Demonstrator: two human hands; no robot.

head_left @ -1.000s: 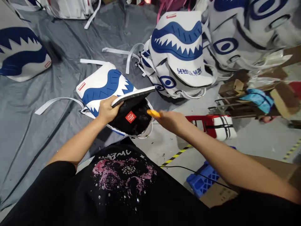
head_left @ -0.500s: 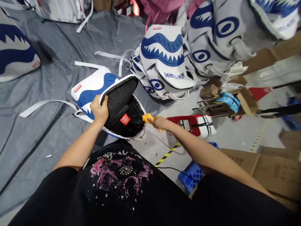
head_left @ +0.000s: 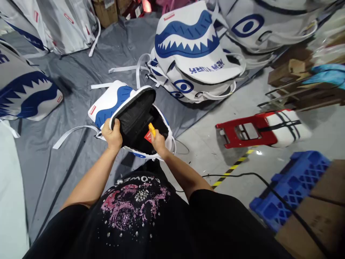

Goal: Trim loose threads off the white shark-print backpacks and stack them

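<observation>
A white and blue shark-mouth backpack (head_left: 111,100) lies unzipped in front of me, its black lining showing. My left hand (head_left: 113,136) is closed on the edge of its raised flap (head_left: 134,108), thumb on the lining side. Inside the mouth of the bag, my right hand (head_left: 158,142) grips a small yellow-orange tool (head_left: 152,129); its exact kind is not clear. A red label (head_left: 147,136) on the lining is partly hidden behind that hand.
A similar backpack (head_left: 185,39) stands just beyond, with more bags (head_left: 29,86) at left on the grey sheet (head_left: 81,79). To the right are a red stool (head_left: 229,135) with a white padded end, a blue plastic pallet (head_left: 291,187), cartons (head_left: 309,226) and a black cable (head_left: 242,175).
My right hand has moved left with the yellow-orange tool, from outside the bag's right rim into its opening. My left hand keeps its hold on the flap. The camera view has shifted.
</observation>
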